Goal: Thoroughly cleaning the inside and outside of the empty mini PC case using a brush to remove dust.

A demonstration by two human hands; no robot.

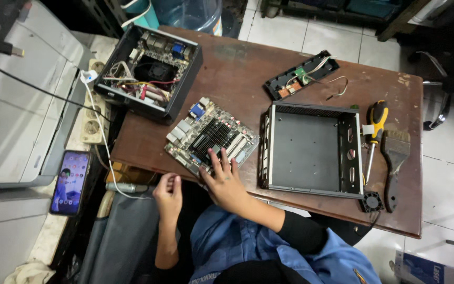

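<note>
A bare motherboard (211,138) with a black heatsink lies tilted on the brown wooden table (237,68), near its front edge. My right hand (225,180) rests on the board's near corner with its fingers spread, and it does not grip the board. My left hand (168,192) hovers at the table's front edge, left of the board, with its fingers curled together. I cannot tell whether anything small is in them. An empty black metal computer case (311,150) lies open just right of the board.
A second black case (153,71) full of wiring sits at the table's back left, and a front panel (300,76) with loose wires at the back. A yellow-handled screwdriver (374,131), a brush (393,158) and a small fan (372,201) lie at the right. A lit phone (70,181) and a power strip (93,113) are at the left.
</note>
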